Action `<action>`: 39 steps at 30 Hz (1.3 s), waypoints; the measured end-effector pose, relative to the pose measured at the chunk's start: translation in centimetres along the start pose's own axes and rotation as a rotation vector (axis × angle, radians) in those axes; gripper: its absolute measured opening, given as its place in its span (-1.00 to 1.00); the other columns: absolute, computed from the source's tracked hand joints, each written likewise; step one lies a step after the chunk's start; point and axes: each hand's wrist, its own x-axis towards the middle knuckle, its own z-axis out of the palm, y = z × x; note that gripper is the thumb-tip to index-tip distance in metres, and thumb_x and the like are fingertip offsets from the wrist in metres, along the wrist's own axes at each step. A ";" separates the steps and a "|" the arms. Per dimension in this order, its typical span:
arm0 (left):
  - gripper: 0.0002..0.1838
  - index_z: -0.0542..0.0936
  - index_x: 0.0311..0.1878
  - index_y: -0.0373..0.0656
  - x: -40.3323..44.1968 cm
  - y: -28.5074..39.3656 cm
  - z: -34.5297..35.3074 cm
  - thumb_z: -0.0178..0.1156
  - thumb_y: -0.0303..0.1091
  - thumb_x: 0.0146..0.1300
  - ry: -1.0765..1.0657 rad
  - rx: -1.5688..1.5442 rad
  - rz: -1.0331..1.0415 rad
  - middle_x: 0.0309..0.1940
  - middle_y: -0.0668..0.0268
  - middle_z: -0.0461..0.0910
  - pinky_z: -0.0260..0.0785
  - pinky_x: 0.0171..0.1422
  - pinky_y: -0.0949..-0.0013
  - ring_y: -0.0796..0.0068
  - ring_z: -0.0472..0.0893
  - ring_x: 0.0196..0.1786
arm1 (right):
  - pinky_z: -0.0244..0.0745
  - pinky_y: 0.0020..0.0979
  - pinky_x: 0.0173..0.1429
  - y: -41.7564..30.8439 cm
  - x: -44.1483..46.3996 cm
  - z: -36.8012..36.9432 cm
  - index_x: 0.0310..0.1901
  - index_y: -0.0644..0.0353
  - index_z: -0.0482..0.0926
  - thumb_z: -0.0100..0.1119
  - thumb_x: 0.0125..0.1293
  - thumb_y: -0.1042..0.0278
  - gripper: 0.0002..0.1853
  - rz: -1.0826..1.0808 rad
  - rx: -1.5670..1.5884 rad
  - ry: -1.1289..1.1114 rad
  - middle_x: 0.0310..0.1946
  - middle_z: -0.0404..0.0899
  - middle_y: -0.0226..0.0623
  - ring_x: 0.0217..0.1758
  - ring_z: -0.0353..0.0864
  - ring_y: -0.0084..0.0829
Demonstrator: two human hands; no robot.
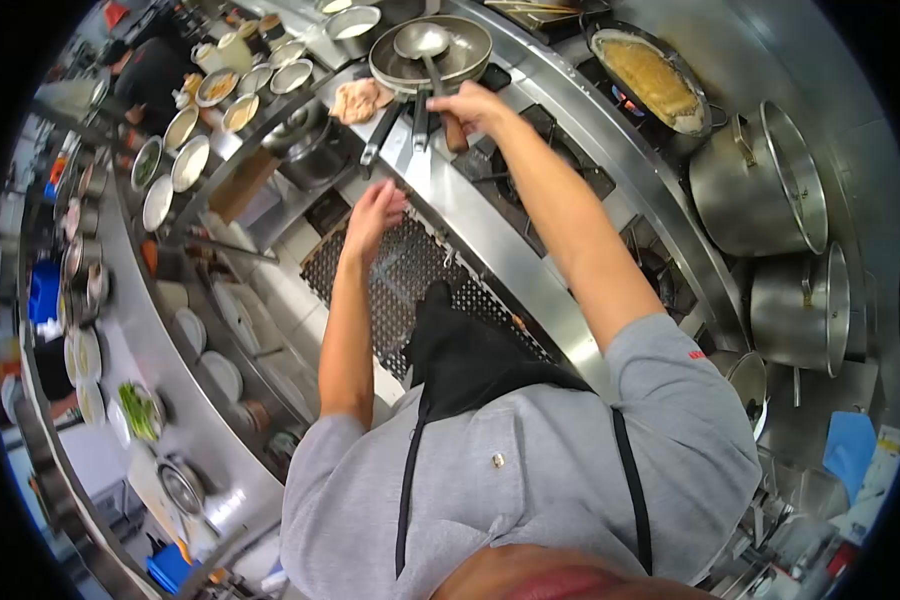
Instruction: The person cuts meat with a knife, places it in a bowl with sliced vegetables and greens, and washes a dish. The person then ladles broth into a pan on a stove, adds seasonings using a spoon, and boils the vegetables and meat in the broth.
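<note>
Steel, round-bowled, wooden-handled ladle (pixel 422 41) held by right hand (pixel 472 107).

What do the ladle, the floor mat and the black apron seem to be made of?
Ladle: polished metal, likely steel, from its bright reflections; its brown grip looks like wood.
Floor mat: dark and full of holes, probably rubber, possibly plastic.
Apron: matt cloth, judging by soft folds; fibre unclear.

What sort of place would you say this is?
Most likely a restaurant's working kitchen: large steel pots stand beside the stove, a pan of golden food sits over a lit burner, and many small bowls line the counter.
</note>
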 end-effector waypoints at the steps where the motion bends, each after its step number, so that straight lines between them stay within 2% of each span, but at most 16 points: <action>1: -0.53 0.40 0.23 -0.23 3.3 3.0 1.9 0.05 -0.06 0.45 -0.045 -0.115 -0.055 -0.04 0.19 0.58 0.48 0.02 0.26 0.39 0.60 -0.05 | 0.58 -0.26 -0.31 0.9 3.6 0.3 -0.32 0.39 0.62 0.48 -0.07 0.22 -0.61 0.047 0.041 0.026 -0.35 0.64 -0.08 -0.36 0.64 -0.26; 2: -0.54 0.38 0.22 -0.24 6.5 4.9 3.0 0.02 -0.07 0.46 -0.128 -0.288 -0.138 0.02 0.12 0.55 0.50 0.04 0.17 0.33 0.59 0.03 | 0.55 -0.30 -0.33 0.4 4.8 0.4 -0.34 0.40 0.62 0.39 -0.08 0.31 -0.68 0.020 -0.077 0.068 -0.42 0.63 -0.09 -0.40 0.62 -0.29; 5: -0.67 0.50 0.03 -0.22 15.4 5.6 4.7 0.07 -0.14 0.44 -0.314 -0.546 -0.368 -0.23 0.19 0.63 0.56 -0.25 0.34 0.34 0.65 -0.26 | 0.42 -0.29 -0.44 -2.1 3.4 -1.0 -0.46 0.40 0.63 0.21 -0.06 0.39 -0.79 -0.070 -0.285 0.128 -0.54 0.62 -0.15 -0.54 0.56 -0.38; 8: -0.84 0.49 -0.20 -0.18 18.7 5.4 5.2 0.16 -0.29 0.37 -0.461 -0.610 -0.429 -0.58 0.43 0.42 0.37 -0.53 0.48 0.61 0.40 -0.58 | 0.39 -0.39 -0.51 -1.8 -0.5 -5.9 -0.18 0.41 0.56 0.16 0.04 0.48 -0.72 -0.130 -0.257 0.053 -0.53 0.55 -0.27 -0.59 0.50 -0.50; 13: -0.91 0.52 -0.28 -0.21 17.7 5.9 4.8 0.20 -0.41 0.30 -0.427 -0.214 -0.144 -0.61 0.49 0.37 0.27 -0.51 0.51 0.66 0.36 -0.61 | 0.35 -0.52 -0.59 -1.7 -16.8 -13.1 0.19 0.42 0.34 0.14 0.15 0.57 -0.47 -0.349 0.090 0.160 -0.53 0.44 -0.40 -0.65 0.42 -0.61; 14: -0.85 0.54 -0.21 -0.21 13.6 8.5 6.6 0.27 -0.37 0.24 -0.120 -0.141 -0.100 -0.60 0.49 0.41 0.18 -0.57 0.53 0.69 0.33 -0.64 | 0.36 -0.53 -0.57 -1.0 -19.5 -15.4 0.22 0.35 0.32 0.19 0.17 0.51 -0.45 -0.300 0.009 0.205 -0.51 0.43 -0.39 -0.62 0.40 -0.63; 15: -0.86 0.53 -0.23 -0.19 12.1 9.1 7.1 0.26 -0.36 0.25 -0.131 -0.090 -0.139 -0.64 0.50 0.37 0.16 -0.58 0.53 0.69 0.31 -0.66 | 0.35 -0.56 -0.46 -1.1 -23.0 -16.9 0.20 0.19 0.38 0.24 0.28 0.36 -0.52 -0.168 -0.045 0.316 -0.44 0.43 -0.46 -0.54 0.38 -0.69; 18: -0.73 0.32 -0.47 -0.08 9.1 8.3 6.7 0.21 -0.42 0.27 -0.243 -0.043 -0.129 -0.75 0.50 0.24 0.07 -0.69 0.52 0.67 0.21 -0.75 | 0.42 -0.48 -0.25 -2.4 -34.8 -22.3 0.16 0.14 0.46 0.28 0.28 0.25 -0.56 -0.068 -0.469 0.700 -0.42 0.47 -0.45 -0.37 0.45 -0.62; 20: -0.83 0.33 -0.26 -0.11 4.1 9.0 7.3 0.15 -0.46 0.25 -0.230 0.047 0.044 -0.72 0.43 0.24 0.15 -0.76 0.47 0.61 0.22 -0.78 | 0.44 -0.40 -0.07 -0.1 -40.7 -25.3 0.15 0.09 0.51 0.28 0.28 0.19 -0.57 -0.304 -0.530 0.868 -0.30 0.58 -0.40 -0.20 0.50 -0.52; 24: -0.71 0.31 -0.21 -0.16 -5.3 10.9 9.2 0.26 -0.37 0.19 -0.330 0.154 -0.004 -0.72 0.42 0.21 0.11 -0.80 0.46 0.59 0.22 -0.82 | 0.43 -0.44 -0.10 -0.7 -56.6 -29.9 0.18 0.12 0.52 0.26 0.30 0.20 -0.56 0.208 -0.563 1.100 -0.21 0.63 -0.41 -0.18 0.53 -0.55; 27: -0.70 0.32 -0.19 -0.20 -10.6 10.3 11.8 0.26 -0.42 0.14 -0.449 0.181 -0.083 -0.75 0.39 0.22 0.10 -0.82 0.44 0.55 0.22 -0.85 | 0.54 -0.06 -0.29 1.7 -65.5 -33.0 -0.19 0.27 0.62 0.18 0.18 0.29 -0.76 0.186 -1.415 1.543 -0.34 0.66 0.05 -0.34 0.68 -0.04; 29: -0.69 0.32 -0.19 -0.21 -13.6 9.2 14.4 0.26 -0.45 0.10 -0.508 0.184 -0.155 -0.75 0.37 0.22 0.11 -0.81 0.42 0.54 0.23 -0.84 | 0.54 -0.08 -0.23 2.7 -69.3 -35.1 -0.29 0.22 0.63 0.23 0.15 0.24 -0.78 0.573 -1.588 1.624 -0.39 0.64 0.07 -0.34 0.68 -0.06; 30: -0.69 0.32 -0.18 -0.22 -14.6 8.5 15.9 0.25 -0.47 0.08 -0.540 0.187 -0.217 -0.75 0.36 0.23 0.12 -0.81 0.42 0.53 0.24 -0.84 | 0.54 -0.08 -0.23 4.0 -71.0 -37.3 -0.29 0.22 0.63 0.23 0.15 0.24 -0.78 0.577 -1.584 1.632 -0.39 0.64 0.07 -0.34 0.68 -0.06; 32: -0.69 0.33 -0.19 -0.23 -16.6 7.1 19.4 0.25 -0.49 0.06 -0.596 0.197 -0.321 -0.75 0.34 0.24 0.13 -0.80 0.40 0.52 0.25 -0.83 | 0.54 -0.06 -0.18 7.6 -74.1 -42.9 -0.37 0.14 0.67 0.22 0.18 0.22 -0.82 0.957 -1.629 1.455 -0.44 0.66 -0.05 -0.30 0.70 -0.13; 35: -0.71 0.36 -0.21 -0.25 -19.2 5.4 25.4 0.25 -0.49 0.05 -0.697 0.265 -0.402 -0.74 0.34 0.24 0.10 -0.80 0.41 0.52 0.24 -0.83 | 0.54 -0.09 -0.24 13.6 -76.1 -48.4 -0.45 0.07 0.68 0.15 0.25 0.19 -0.78 0.976 -1.990 1.261 -0.50 0.67 -0.16 -0.33 0.70 -0.15; 39: -0.74 0.37 -0.23 -0.26 -20.8 3.7 31.0 0.25 -0.49 0.09 -0.856 0.288 -0.522 -0.72 0.34 0.27 0.14 -0.75 0.45 0.51 0.28 -0.81 | 0.52 -0.15 -0.33 17.2 -77.6 -50.8 -0.46 0.06 0.68 0.06 0.31 0.16 -0.72 0.865 -2.004 1.208 -0.52 0.66 -0.20 -0.36 0.70 -0.20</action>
